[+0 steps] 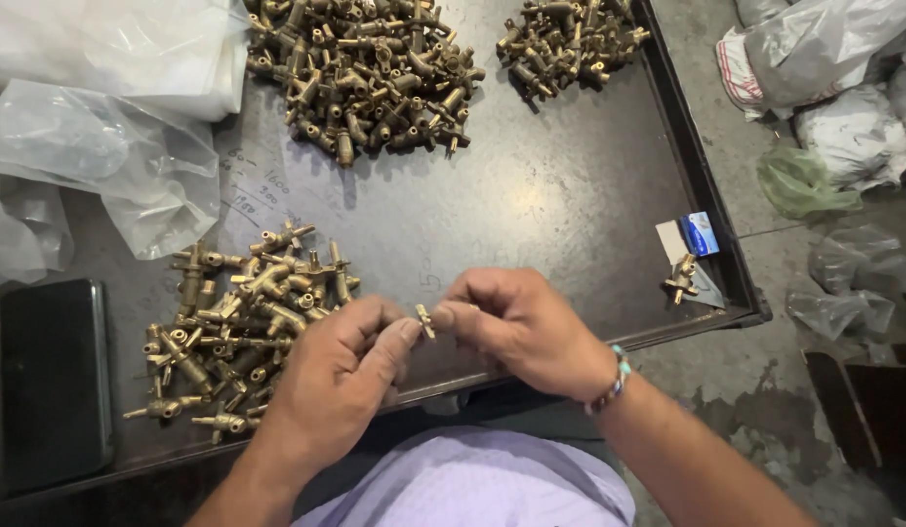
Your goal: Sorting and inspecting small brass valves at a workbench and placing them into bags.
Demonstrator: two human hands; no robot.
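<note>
Lavender cloth (492, 483) over the person's lap sits nearest the lens, below the table's near edge. Beyond it the dark metal table (560, 185), rimmed like a tray, carries everything else. Clear plastic bags (101, 146) cover its far left corner. One large heap of brass valve fittings (360, 73) lies at the far edge, a smaller heap (565, 39) toward the far right corner, and a third spread (238, 327) near the left of the near edge. A black flat slab (53, 376) rests at the near left corner. Near the right edge lie a small blue-and-white packet (700, 234) and one stray fitting (682, 278).

Left hand (326, 385) and right hand (521, 327) meet above the near edge, fingers pressed together, pinching a small brass part (425, 320) between thumb and forefinger tips of both.

Judgement: the part looks rigid, light but dense, smooth enough to slip; grip across its short body, clear of its projecting ends.
</note>
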